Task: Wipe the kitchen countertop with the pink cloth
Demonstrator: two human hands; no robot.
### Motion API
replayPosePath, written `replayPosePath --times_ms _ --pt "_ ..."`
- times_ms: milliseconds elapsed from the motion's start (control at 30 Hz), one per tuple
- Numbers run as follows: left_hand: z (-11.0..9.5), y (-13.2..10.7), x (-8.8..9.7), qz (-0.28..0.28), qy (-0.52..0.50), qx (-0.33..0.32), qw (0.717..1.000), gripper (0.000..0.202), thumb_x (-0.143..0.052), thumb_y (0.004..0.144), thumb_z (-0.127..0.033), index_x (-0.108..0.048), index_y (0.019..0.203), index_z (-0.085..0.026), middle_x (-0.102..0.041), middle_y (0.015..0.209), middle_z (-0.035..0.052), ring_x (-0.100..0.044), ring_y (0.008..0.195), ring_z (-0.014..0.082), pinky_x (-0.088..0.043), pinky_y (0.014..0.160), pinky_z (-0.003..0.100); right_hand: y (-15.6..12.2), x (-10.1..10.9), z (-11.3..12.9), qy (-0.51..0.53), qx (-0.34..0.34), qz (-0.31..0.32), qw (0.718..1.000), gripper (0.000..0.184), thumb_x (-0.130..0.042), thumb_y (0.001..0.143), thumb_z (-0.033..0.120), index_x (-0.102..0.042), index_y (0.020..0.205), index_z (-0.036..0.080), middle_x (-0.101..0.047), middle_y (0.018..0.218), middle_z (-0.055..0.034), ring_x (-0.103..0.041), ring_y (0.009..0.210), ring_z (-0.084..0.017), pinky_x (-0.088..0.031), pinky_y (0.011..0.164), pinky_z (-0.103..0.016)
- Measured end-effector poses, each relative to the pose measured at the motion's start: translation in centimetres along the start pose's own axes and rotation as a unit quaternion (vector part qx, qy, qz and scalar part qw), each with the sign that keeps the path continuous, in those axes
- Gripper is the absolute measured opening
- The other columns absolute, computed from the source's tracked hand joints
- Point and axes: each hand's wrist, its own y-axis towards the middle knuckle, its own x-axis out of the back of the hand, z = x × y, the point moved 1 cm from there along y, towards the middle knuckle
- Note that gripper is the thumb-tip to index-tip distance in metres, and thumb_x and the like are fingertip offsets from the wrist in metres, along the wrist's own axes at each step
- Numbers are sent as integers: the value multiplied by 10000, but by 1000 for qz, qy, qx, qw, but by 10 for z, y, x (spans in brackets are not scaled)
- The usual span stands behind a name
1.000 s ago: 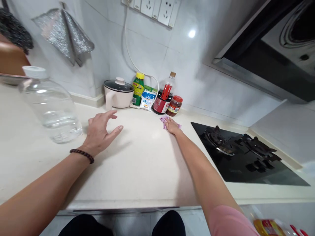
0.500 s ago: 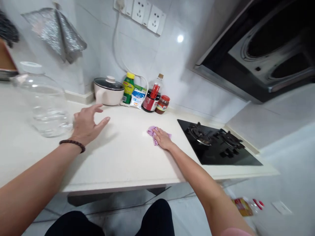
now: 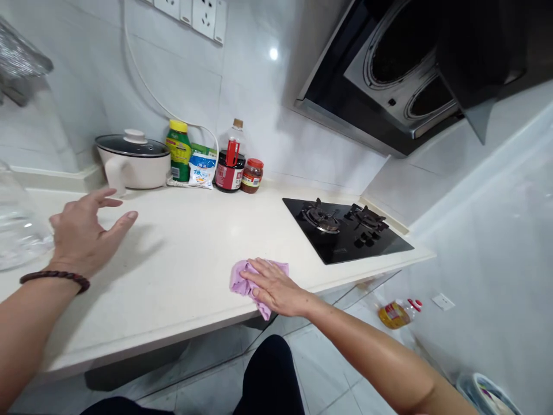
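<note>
Under my right hand (image 3: 276,287) a pink-purple cloth (image 3: 242,278) is pressed against the white countertop (image 3: 181,253) near its front edge. One corner of the cloth hangs over that edge. My left hand (image 3: 88,230), with a dark beaded bracelet on the wrist, hovers over the left part of the counter, fingers apart and holding nothing. Beside it, cut off by the left border, stands a clear plastic bottle (image 3: 19,225). The cream electric pot (image 3: 138,167) with a glass lid sits just behind that hand.
Along the wall stand a green yellow-capped bottle (image 3: 178,151), a white-blue packet (image 3: 202,169), a dark jar (image 3: 228,173) and a red-lidded jar (image 3: 252,176). A black gas hob (image 3: 345,249) lies right, below a range hood (image 3: 345,109). An oil bottle (image 3: 394,314) is on the floor.
My right hand has drawn the cloth toward the counter's front edge. The view has turned to the right, so the clear bottle is now partly out of frame. My left hand stays open.
</note>
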Motion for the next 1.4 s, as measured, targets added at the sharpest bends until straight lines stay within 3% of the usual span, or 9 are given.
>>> replayPosePath --times_ms 133,233,400,600,700,800,1000,1200,1400 --pt "-6 0 0 -3 -29 0 1000 648 -406 884 -638 -512 1435 -313 -704 1309 29 -556 1276 326 -321 1095 464 -2 0 -3 1 9 4 1000 593 -289 1091 561 -312 1636 330 -129 1739 -8 -73 1604 -244 -85 1315 -505" --pt "-13 -3 2 4 -57 -11 998 608 -438 889 -622 -507 1431 -355 -686 1342 -11 -527 1328 313 -293 1124 464 17 4 -12 -5 10 2 1000 607 -275 1090 571 -306 1640 316 -128 1739 -14 -77 1604 -245 -91 1315 -498" --pt "-20 -9 1 1 -89 -20 996 534 -500 891 -587 -509 1401 -430 -686 1325 -76 -511 1345 290 -268 1144 468 79 13 -37 -37 -8 -22 999 609 -247 1092 563 -309 1639 303 -138 1737 -33 -101 1601 -262 -101 1309 -507" --pt "-14 -7 -5 -25 -70 -50 996 536 -521 887 -532 -549 1375 -313 -729 1227 7 -566 1263 275 -332 1136 467 170 26 -67 -77 -56 -40 995 595 -277 1094 517 -306 1643 291 -183 1728 -43 -152 1592 -280 -154 1299 -477" --pt "-10 -4 -7 -19 -59 -64 996 480 -524 891 -514 -610 1287 -256 -742 1128 34 -608 1120 253 -417 1052 413 209 34 -77 -102 -95 -52 989 590 -268 1089 533 -320 1637 319 -213 1722 -15 -195 1583 -262 -189 1292 -447" --pt "-7 -2 -7 3 -43 -33 999 347 -512 910 -495 -686 1070 -240 -715 905 36 -627 919 229 -473 860 335 245 42 -87 -113 -122 -67 984 603 -234 1086 547 -327 1635 316 -225 1718 -17 -221 1575 -262 -200 1288 -456" --pt "-11 -4 -3 86 47 47 994 391 -453 943 -509 -667 754 -243 -651 663 18 -627 719 212 -370 644 305 302 53 -102 -104 -161 -95 977 643 -169 1074 526 -299 1648 267 -201 1723 -63 -218 1573 -303 -194 1281 -530" --pt "-14 -2 -1 145 77 31 986 449 -424 963 -507 -656 694 -232 -703 687 42 -648 744 220 -356 636 313 313 55 -103 -106 -172 -109 973 650 -153 1057 480 -308 1645 249 -217 1719 -66 -212 1575 -301 -195 1280 -554" --pt "-14 -1 2 167 90 32 981 420 -434 963 -479 -705 758 -233 -741 756 65 -678 816 242 -389 674 319 280 45 -86 -124 -132 -96 979 628 -175 1065 472 -353 1627 255 -254 1707 -70 -227 1572 -294 -215 1279 -542"
